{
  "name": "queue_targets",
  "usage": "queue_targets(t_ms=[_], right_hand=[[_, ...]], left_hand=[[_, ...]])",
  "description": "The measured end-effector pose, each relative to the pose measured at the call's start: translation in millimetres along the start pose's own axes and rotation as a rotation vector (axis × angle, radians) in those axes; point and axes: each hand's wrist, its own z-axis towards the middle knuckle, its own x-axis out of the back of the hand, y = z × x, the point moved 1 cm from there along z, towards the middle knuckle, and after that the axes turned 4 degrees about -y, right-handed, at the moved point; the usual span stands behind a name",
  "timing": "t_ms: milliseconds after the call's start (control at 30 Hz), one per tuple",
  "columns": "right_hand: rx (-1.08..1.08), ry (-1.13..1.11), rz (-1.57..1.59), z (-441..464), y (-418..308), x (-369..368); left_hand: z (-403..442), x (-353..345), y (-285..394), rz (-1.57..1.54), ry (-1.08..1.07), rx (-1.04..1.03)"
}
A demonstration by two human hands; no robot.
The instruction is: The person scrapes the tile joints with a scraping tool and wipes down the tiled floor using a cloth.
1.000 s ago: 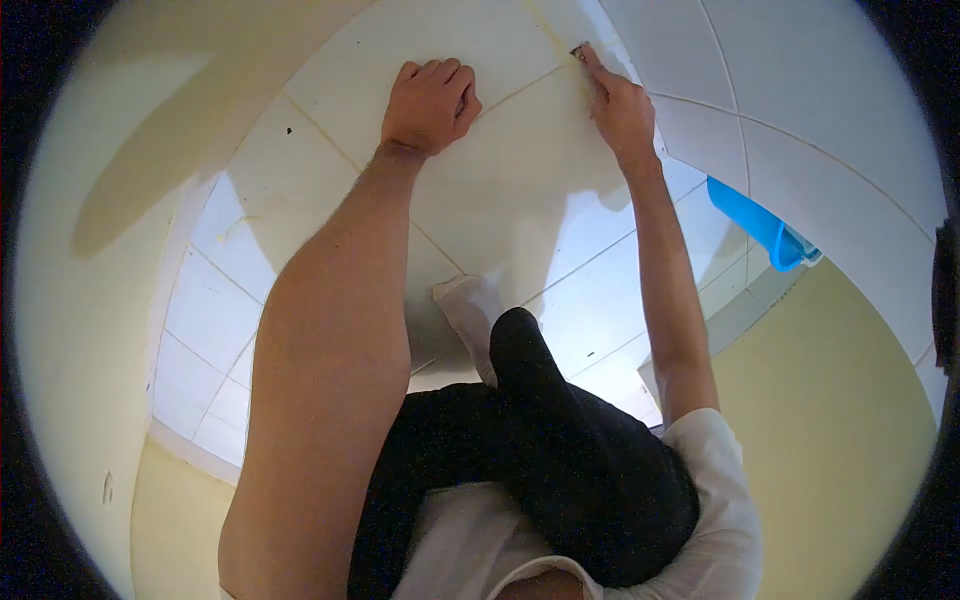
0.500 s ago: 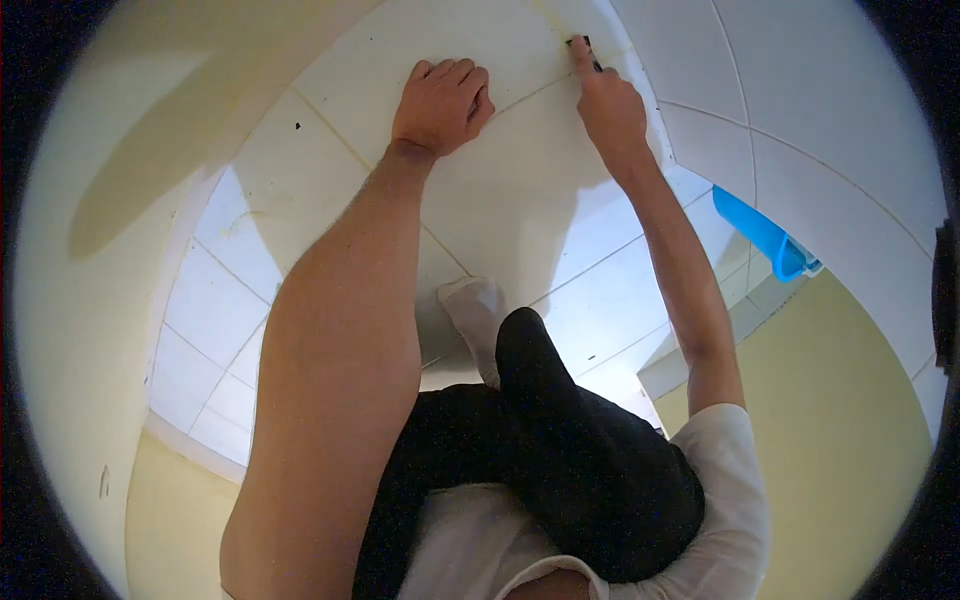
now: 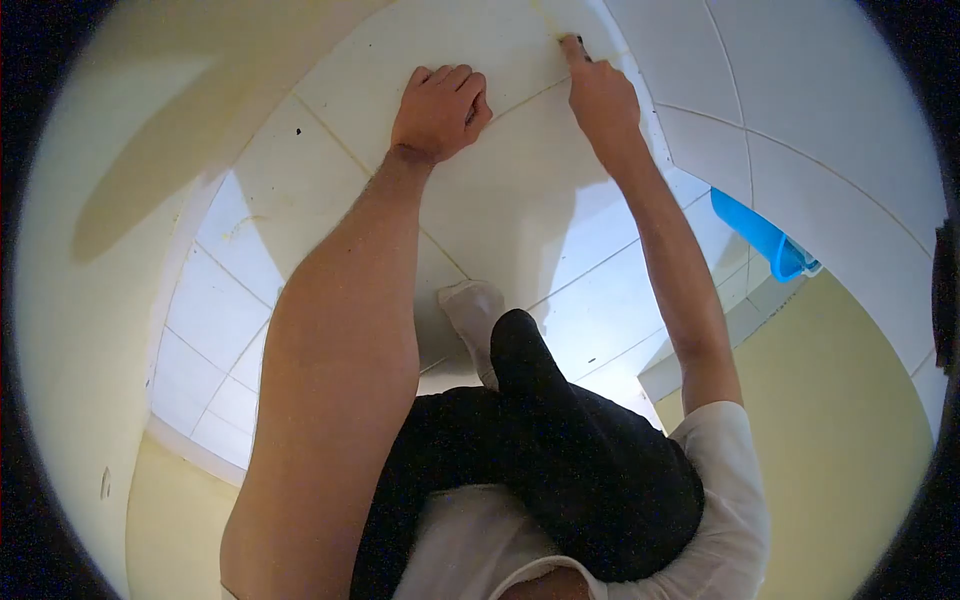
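My right hand (image 3: 606, 105) grips a small dark tool (image 3: 583, 47), with the index finger stretched along it. Its tip is on the white tiled floor (image 3: 370, 95), close to the wall and beside a yellowish grout line (image 3: 543, 14). Most of the tool is covered by my fingers, so its kind cannot be made out. My left hand (image 3: 440, 115) rests on the tiles as a closed fist, a little left of the right hand. A dark gap shows at its thumb side; whether it holds anything is hidden.
White wall tiles (image 3: 690, 60) rise close on the right. A blue plastic container (image 3: 750, 230) is at the wall's foot. My socked foot (image 3: 472, 310) stands on the floor between my arms. A dark speck (image 3: 298, 131) and yellowish stains (image 3: 240, 228) mark the tiles at left.
My right hand has shifted slightly left with the dark tool, and less of the tool shows. The left fist stays in almost the same place.
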Motion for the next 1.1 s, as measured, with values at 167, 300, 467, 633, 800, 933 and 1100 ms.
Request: queue_targets(t_ms=[167,300,467,633,800,933,1100], right_hand=[[0.041,-0.044,-0.100,2.9,1.6,10.2],[0.074,0.043,-0.108,11.2,0.9,7.1],[0.050,0.064,-0.091,18.4,-2.7,6.5],[0.124,0.110,-0.060,28.5,5.3,4.3],[0.115,0.112,-0.053,34.1,-1.3,5.2],[0.075,0.098,-0.085,31.0,-11.9,9.7],[0.130,0.141,-0.161,31.8,-19.4,17.3]], left_hand=[[0.0,-2.8,-1.3,-0.016,0.036,-0.019],[1.4,-0.5,0.1,0.005,0.033,-0.021],[-1.2,-2.9,-0.6,0.005,0.024,0.005],[-0.8,-0.8,-1.7,-0.004,0.012,0.004],[-0.5,-0.4,-1.3,-0.016,0.023,-0.001],[-1.7,-0.9,2.1,-0.023,-0.019,0.013],[-1.5,-2.7,-1.5,-0.009,0.034,-0.003]])
